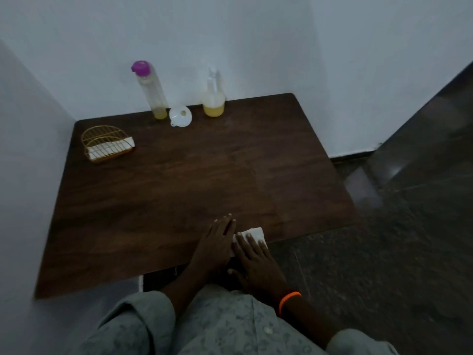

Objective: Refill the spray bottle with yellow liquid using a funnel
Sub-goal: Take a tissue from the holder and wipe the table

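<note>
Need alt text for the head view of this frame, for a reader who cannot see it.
Both hands, left hand and right hand, press flat on a folded white tissue at the near edge of a dark wooden table. At the far edge stand a purple-capped clear bottle, a white plastic funnel and a clear spray bottle holding yellow liquid.

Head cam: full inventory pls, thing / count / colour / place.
table: 1, dark brown wood, set in a wall corner
spray bottle: 1, clear with yellow liquid low inside, far edge, right of funnel
tall bottle: 1, clear, purple cap, a little yellow liquid at the bottom, far edge, left of funnel
funnel: 1, white, between the bottles
wire holder: 1, gold, white tissues inside, far left
tissue: 1, white, near edge, under the hands
wristband: 1, orange, right wrist
left hand: flat, beside the tissue
right hand: flat, on the tissue
</note>
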### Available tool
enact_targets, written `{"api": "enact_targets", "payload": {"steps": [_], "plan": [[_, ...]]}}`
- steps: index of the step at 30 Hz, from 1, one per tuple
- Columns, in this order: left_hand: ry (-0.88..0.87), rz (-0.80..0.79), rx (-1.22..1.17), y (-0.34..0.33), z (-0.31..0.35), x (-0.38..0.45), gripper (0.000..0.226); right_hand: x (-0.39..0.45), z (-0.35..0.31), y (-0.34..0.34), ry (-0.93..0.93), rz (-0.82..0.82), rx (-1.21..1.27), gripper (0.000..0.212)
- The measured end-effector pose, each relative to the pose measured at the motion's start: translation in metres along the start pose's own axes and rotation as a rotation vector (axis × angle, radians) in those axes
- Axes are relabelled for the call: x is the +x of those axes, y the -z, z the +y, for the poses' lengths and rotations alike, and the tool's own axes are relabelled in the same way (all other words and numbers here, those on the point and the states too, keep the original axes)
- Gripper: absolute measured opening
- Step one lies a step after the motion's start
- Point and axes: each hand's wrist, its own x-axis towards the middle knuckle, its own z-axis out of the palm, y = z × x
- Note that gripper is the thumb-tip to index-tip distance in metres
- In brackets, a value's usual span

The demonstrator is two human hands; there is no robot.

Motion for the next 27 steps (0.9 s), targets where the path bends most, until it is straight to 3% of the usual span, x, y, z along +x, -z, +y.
{"api": "enact_targets", "payload": {"steps": [5, 15, 21, 24, 27], "plan": [[-0.075, 0.163, 0.067, -0.015, 0.001, -0.022, 0.047, 0.011, 0.013, 0.012, -0.013, 0.099, -0.068, 0.052], [-0.043, 0.205, -0.01, -0.019, -0.009, -0.043, 0.036, 0.019, 0.025, 0.007, 0.124, 0.288, -0.264, 0.042], [-0.107, 0.294, 0.02, -0.014, -0.005, -0.042, 0.014, 0.02, 0.027, 0.008, 0.252, 0.446, -0.289, 0.028], [-0.12, 0.271, 0.038, -0.013, -0.002, -0.044, 0.016, 0.019, 0.025, 0.012, 0.278, 0.416, -0.259, 0.018], [-0.109, 0.198, 0.005, -0.011, -0.002, -0.049, 0.017, 0.015, 0.022, 0.02, 0.276, 0.244, -0.192, 0.016]]}}
